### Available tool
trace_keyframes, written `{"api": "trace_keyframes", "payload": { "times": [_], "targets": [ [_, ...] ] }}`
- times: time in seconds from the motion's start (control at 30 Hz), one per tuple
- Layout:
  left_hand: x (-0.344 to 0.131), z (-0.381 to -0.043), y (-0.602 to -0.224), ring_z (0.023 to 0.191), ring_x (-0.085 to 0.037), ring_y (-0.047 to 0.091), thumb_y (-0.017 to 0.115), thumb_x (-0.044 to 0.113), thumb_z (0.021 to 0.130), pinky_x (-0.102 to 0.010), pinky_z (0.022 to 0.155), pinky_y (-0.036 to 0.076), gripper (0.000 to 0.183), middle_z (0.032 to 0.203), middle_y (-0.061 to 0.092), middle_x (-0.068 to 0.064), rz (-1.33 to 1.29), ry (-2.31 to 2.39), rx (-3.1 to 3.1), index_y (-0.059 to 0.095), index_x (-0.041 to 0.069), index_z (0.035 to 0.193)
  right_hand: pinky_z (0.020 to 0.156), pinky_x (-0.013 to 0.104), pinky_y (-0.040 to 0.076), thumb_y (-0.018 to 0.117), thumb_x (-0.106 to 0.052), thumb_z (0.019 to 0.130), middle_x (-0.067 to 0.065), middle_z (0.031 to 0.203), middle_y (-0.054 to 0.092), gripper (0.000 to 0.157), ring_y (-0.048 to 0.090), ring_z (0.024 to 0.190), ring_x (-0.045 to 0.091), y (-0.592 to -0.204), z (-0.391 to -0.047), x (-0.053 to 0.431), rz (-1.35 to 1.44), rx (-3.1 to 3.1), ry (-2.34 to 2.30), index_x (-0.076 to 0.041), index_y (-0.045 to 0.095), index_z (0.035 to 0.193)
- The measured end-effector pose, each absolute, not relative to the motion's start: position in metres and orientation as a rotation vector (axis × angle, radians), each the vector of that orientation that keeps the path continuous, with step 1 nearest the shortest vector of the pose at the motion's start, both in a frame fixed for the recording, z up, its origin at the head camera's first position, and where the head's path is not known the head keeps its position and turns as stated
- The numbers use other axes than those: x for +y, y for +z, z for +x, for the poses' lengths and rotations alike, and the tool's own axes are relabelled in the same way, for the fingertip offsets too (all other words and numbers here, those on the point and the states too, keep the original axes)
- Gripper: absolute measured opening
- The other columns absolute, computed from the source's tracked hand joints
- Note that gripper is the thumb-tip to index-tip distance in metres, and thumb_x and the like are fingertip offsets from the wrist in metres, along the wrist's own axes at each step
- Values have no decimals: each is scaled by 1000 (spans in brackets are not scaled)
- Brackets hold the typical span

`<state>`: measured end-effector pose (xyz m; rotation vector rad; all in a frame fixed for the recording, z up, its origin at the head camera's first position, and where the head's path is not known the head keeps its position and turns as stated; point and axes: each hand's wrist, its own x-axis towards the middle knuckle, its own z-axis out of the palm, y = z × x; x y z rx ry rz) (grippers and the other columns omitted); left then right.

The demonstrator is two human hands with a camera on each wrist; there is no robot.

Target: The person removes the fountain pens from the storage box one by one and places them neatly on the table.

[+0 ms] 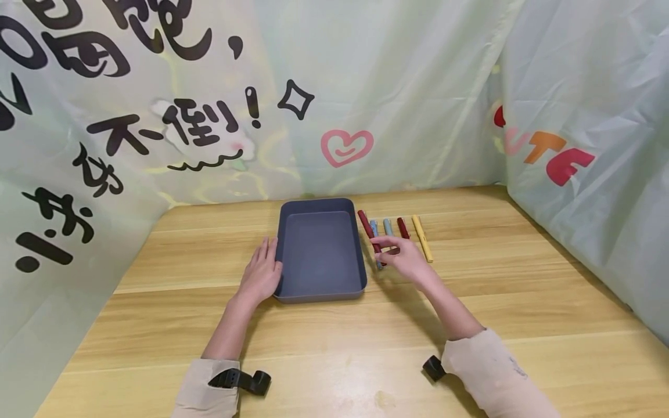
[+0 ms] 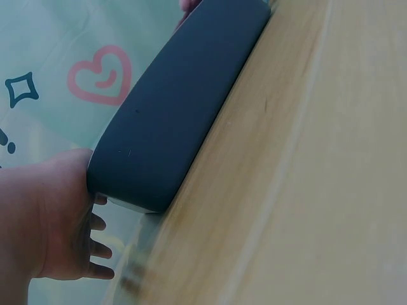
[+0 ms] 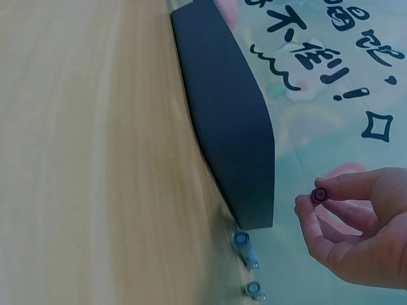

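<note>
A dark blue-grey tray (image 1: 320, 299) stands on the wooden table. My left hand (image 1: 261, 273) rests against its left side with fingers extended; the left wrist view shows that hand (image 2: 57, 216) at the tray's corner. Right of the tray, my right hand (image 1: 402, 258) pinches a dark red pen (image 1: 364, 222) between thumb and fingers. The right wrist view shows the pen (image 3: 320, 195) end-on, raised above the table. Beneath and beside this hand lie a blue pen (image 1: 373, 226), a light blue pen (image 1: 387, 225), another dark red pen (image 1: 402, 227) and a yellow pen (image 1: 422, 238).
The wooden table (image 1: 334, 360) reaches back to a printed cloth (image 1: 418, 116) hung behind it. A second cloth panel (image 1: 590, 232) borders the right side. Black wrist straps with cameras sit at both sleeves.
</note>
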<state>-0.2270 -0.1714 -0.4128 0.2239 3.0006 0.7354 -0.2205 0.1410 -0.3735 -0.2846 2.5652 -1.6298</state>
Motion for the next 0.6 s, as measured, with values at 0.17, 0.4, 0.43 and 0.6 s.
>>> {"api": "trace_keyframes", "payload": {
  "times": [0.17, 0.4, 0.43, 0.6],
  "targets": [
    [-171, -226, -413, 134, -40, 6, 29, 18, 97, -56, 103, 14, 57, 150, 0, -21, 227, 720, 2993, 7, 4, 148, 78, 45, 48, 59, 0, 86, 22, 113, 58, 36, 60, 92, 31, -376, -221, 154, -269, 2581, -1631, 3, 56, 122],
    [-171, -226, -412, 134, -40, 6, 29, 18, 97, -56, 104, 13, 57, 150, 0, -20, 226, 725, 2990, 6, 4, 148, 80, 42, 48, 58, 0, 88, 24, 116, 55, 37, 58, 95, 33, -377, -220, 169, -212, 2606, -1612, 4, 54, 125],
    [-171, -226, -412, 134, -40, 5, 28, 18, 97, -56, 104, 13, 57, 150, 0, -20, 227, 724, 2990, 6, 4, 148, 80, 41, 48, 57, 0, 88, 24, 116, 55, 37, 57, 96, 32, -377, -220, 171, -209, 2615, -1607, 4, 54, 125],
    [-172, -226, -412, 134, -40, 5, 28, 17, 97, -56, 104, 12, 57, 150, -1, -21, 235, 722, 2993, 5, 3, 147, 78, 44, 48, 57, -2, 89, 24, 118, 54, 37, 56, 98, 33, -377, -219, 182, -183, 2622, -1607, 4, 53, 125]
  ]
}}
